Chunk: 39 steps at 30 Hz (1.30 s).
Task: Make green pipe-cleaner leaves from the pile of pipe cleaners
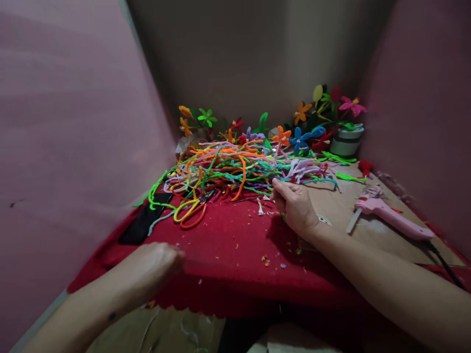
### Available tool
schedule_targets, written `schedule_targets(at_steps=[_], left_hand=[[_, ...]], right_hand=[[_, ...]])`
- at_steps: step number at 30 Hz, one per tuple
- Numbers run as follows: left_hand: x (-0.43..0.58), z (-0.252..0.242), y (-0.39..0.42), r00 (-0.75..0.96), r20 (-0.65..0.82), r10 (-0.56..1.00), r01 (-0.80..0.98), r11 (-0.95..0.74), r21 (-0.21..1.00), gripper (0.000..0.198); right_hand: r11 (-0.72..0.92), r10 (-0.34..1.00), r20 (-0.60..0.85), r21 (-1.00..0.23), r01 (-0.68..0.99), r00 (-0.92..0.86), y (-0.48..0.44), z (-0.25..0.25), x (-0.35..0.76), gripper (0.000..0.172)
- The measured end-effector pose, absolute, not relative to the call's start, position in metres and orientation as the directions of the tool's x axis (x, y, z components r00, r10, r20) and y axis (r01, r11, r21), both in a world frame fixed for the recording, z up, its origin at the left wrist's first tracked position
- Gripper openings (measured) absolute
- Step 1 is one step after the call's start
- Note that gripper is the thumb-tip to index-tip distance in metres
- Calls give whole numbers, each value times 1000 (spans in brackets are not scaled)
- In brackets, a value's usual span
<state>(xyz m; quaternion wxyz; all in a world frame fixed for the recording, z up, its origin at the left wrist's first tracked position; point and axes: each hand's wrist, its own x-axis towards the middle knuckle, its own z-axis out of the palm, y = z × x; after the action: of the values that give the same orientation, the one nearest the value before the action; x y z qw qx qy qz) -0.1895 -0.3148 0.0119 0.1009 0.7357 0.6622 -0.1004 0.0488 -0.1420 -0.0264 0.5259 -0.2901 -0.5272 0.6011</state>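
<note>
A tangled heap of multicoloured pipe cleaners [221, 164] lies across the back half of the red cloth. At its front right edge is my right hand [296, 205], thumb and fingers pinched together; what they hold, if anything, is hidden. My left hand [160, 262] hovers over the cloth's front left, smeared by motion, with its fingers turned from view. Between the hands and the heap lie scissors [189, 213] with yellow and red handles. A small white tassel-like piece [260, 207] rests left of my right hand.
A pink glue gun [393, 215] with a black cord lies on a brown board [371, 245] at right. Pipe-cleaner flowers stand behind the heap, some in a pale pot [348, 142]. A black phone-like slab [142, 225] is at left. Pink walls flank both sides.
</note>
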Motion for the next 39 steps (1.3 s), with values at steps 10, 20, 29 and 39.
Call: schedule_targets(at_steps=[10, 20, 29, 39], left_hand=[[-70, -17, -275, 731, 69, 679, 624, -705, 337, 38], [-135, 15, -282, 284, -30, 958, 927, -266, 263, 22], [-86, 12, -255, 629, -78, 774, 774, -612, 164, 16], [-140, 27, -220, 352, 107, 930, 921, -365, 140, 18]], right_hand=[[99, 964, 170, -944, -315, -206, -140, -22, 50, 39], [72, 971, 141, -943, -326, -193, -139, -19, 51, 39], [76, 969, 133, -962, -264, -206, -148, -14, 51, 38], [111, 953, 214, -905, -411, -215, -145, 13, 60, 36]])
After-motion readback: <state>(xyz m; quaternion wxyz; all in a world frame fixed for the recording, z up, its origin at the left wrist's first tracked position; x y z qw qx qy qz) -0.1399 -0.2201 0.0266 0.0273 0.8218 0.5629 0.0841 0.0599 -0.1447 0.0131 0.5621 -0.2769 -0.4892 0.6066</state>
